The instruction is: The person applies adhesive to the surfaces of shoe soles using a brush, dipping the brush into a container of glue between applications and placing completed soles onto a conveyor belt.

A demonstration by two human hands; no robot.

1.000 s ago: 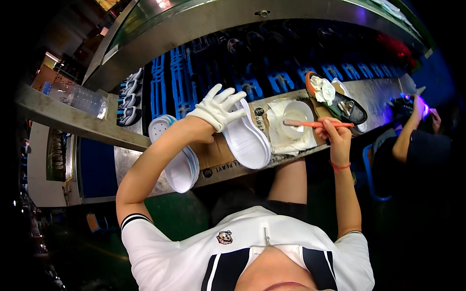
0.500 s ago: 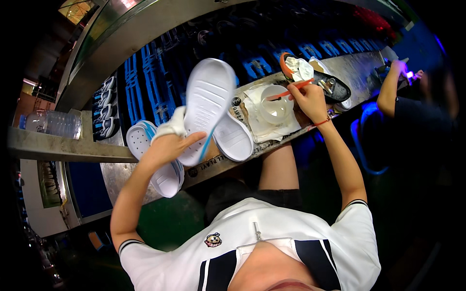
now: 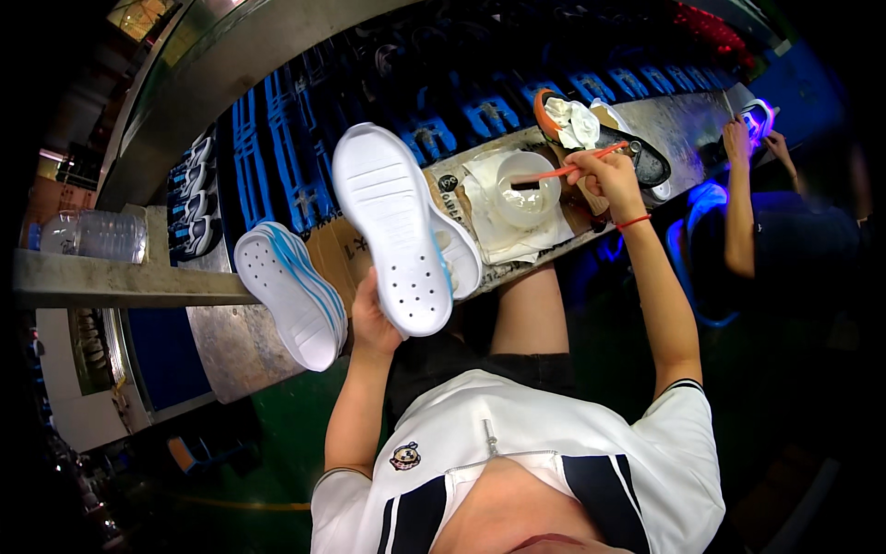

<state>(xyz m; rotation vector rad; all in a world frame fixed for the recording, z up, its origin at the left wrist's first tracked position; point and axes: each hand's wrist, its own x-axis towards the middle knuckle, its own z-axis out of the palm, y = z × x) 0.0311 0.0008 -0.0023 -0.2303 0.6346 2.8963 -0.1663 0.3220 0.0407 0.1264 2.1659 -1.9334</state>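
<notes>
My left hand grips the holed end of a white shoe sole, which stands tilted up with its grooved and dotted inner face toward me. Some of the fingers are hidden behind it. Another white sole lies partly covered behind. My right hand is closed around a brush with a red handle. The brush's dark tip reaches into a clear plastic tub with whitish liquid low inside. Under the tub lies a pale, stained cloth or paper.
White soles with blue edges sit at the bench's left. A dark shoe with orange and crumpled white paper lie beyond my right hand. Rows of blue-and-black shoe parts fill the back. A metal bar crosses at left; a co-worker sits right.
My left hand has moved right and down to the sole's near end, and the sole has turned more upright. The white cloth-like piece by that hand is out of sight. The brush now points lower into the tub.
</notes>
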